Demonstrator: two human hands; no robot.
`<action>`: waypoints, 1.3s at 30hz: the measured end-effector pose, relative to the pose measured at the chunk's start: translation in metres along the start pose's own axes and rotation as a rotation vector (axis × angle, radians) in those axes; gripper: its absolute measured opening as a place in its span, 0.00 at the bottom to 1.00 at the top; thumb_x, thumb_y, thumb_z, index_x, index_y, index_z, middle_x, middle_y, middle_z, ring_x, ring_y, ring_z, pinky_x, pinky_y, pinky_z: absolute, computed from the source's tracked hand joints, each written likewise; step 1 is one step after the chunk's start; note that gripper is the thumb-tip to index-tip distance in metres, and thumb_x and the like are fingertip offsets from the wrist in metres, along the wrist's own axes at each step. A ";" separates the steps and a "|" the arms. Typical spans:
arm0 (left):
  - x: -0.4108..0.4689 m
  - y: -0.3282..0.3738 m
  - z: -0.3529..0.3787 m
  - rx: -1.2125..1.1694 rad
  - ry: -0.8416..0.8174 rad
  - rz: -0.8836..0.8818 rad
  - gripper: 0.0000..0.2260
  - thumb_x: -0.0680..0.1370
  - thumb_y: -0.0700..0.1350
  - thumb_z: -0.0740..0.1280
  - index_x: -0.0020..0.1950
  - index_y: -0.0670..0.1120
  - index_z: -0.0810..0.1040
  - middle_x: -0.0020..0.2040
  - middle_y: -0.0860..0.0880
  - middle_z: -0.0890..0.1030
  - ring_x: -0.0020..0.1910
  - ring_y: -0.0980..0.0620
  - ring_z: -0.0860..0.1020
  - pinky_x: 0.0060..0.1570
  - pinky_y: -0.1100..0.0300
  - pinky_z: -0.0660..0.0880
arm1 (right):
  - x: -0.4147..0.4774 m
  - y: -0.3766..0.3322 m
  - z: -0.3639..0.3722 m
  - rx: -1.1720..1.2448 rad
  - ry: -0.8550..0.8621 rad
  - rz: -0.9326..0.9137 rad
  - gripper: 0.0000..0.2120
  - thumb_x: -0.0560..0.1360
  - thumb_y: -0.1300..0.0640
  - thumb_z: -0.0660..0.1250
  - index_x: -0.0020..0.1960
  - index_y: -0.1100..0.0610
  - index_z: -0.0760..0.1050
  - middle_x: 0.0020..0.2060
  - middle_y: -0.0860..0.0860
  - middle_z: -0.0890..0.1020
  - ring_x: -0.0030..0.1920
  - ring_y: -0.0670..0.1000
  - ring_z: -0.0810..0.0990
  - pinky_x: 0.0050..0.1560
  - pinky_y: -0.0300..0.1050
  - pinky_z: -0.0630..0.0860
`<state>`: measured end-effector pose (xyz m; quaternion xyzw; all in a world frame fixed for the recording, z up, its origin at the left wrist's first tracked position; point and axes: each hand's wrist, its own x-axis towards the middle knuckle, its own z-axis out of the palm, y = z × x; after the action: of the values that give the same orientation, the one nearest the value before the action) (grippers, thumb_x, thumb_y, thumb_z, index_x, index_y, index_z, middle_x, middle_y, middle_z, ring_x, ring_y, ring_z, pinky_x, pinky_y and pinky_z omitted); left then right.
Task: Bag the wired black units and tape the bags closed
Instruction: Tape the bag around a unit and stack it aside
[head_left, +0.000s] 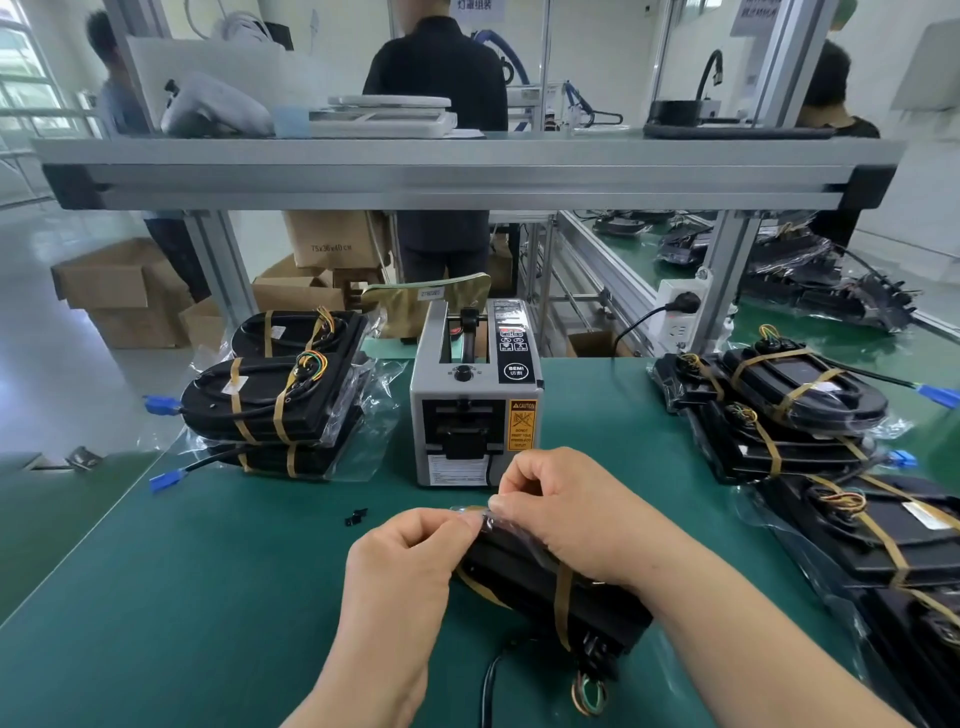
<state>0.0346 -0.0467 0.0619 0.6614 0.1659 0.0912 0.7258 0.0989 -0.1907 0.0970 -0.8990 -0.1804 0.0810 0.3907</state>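
Clear bag (487, 521) is being pinched by left hand (410, 551) and right hand (561, 509) at the 11 o'clock end of the black unit (524, 577), lying toward 5 o'clock, tape dispenser (475, 400) sitting at 12.

The left hand (400, 551) and right hand (566, 509) are bare, with both forearms uncovered to the lower edge.

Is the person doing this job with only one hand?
No: the left hand and the right hand both pinch the clear bag at the far end of the black unit.
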 end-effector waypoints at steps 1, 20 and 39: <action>0.000 -0.001 0.001 0.006 0.008 -0.003 0.08 0.73 0.44 0.73 0.34 0.48 0.84 0.30 0.53 0.82 0.24 0.62 0.71 0.36 0.61 0.67 | -0.001 0.000 0.000 -0.014 0.003 0.000 0.08 0.76 0.51 0.67 0.40 0.53 0.76 0.31 0.43 0.77 0.30 0.39 0.73 0.31 0.30 0.66; -0.003 0.001 0.002 0.170 0.072 0.014 0.07 0.71 0.45 0.76 0.32 0.50 0.83 0.31 0.53 0.82 0.30 0.65 0.76 0.37 0.64 0.70 | -0.004 -0.004 0.000 -0.008 -0.008 -0.017 0.08 0.77 0.51 0.67 0.40 0.52 0.76 0.30 0.43 0.76 0.29 0.39 0.71 0.32 0.31 0.66; -0.002 -0.008 0.005 0.287 0.179 0.077 0.10 0.69 0.49 0.76 0.41 0.53 0.75 0.26 0.60 0.73 0.23 0.62 0.68 0.32 0.59 0.67 | -0.003 -0.002 0.002 -0.023 0.011 -0.040 0.10 0.77 0.51 0.67 0.38 0.50 0.74 0.31 0.43 0.77 0.31 0.40 0.73 0.34 0.32 0.67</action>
<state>0.0343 -0.0529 0.0541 0.7532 0.2156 0.1528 0.6023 0.0952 -0.1897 0.0973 -0.9001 -0.1972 0.0662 0.3829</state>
